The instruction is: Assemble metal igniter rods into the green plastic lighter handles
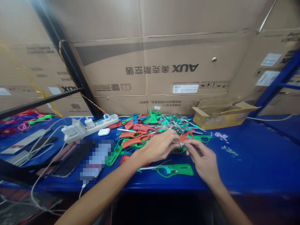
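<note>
2 bare hands, the left hand [159,145] and the right hand [202,157], pinch 1 small silvery metal part [180,143] between their fingertips just above the blue table [246,156], beside the heap of red and green plastic scissor handles [140,134], keeping supplies within reach.

Bare blue table [246,162] right of the right hand [203,159]: open path; pile of plastic handles [140,134] blocks centre-back; open carton [220,115] behind right; power strip [91,126], cables, phones [70,162] crowd left.
</note>
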Motion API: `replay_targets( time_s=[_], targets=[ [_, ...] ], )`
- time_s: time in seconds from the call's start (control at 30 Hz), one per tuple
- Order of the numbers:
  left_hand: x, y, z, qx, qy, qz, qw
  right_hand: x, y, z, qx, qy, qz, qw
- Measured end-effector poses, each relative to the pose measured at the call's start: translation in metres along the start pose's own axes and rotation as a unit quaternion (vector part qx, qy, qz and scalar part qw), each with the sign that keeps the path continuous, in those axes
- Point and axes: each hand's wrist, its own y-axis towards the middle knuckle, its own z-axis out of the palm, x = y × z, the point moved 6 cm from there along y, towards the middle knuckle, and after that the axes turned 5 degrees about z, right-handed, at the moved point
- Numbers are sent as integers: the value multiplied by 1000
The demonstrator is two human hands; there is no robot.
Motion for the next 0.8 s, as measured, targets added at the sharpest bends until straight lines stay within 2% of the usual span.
replay_targets(
  time_s=[0.23, 0.37, 0.5, 0.63, 0.8],
  targets=[
    [-1, 0, 1, -5, 15, 16, 1000, 3, 1, 0, 11, -19, -19, 1000],
    [2, -1, 5, 7, 25, -4, 1000, 7, 1, 1, 21, -34, -37, 999],
    [1, -1, 7, 0, 25, -12, 1000, 13, -2, 0, 4, -42, -63, 997],
    [-1, 0, 2, -30, 14, 6, 999, 9, -5, 2, -8, -16, -48, 999],
    [0, -1, -3, -29, -33, -5, 999, 1, -7, 7, 22, 53, -32, 998]
  ],
)
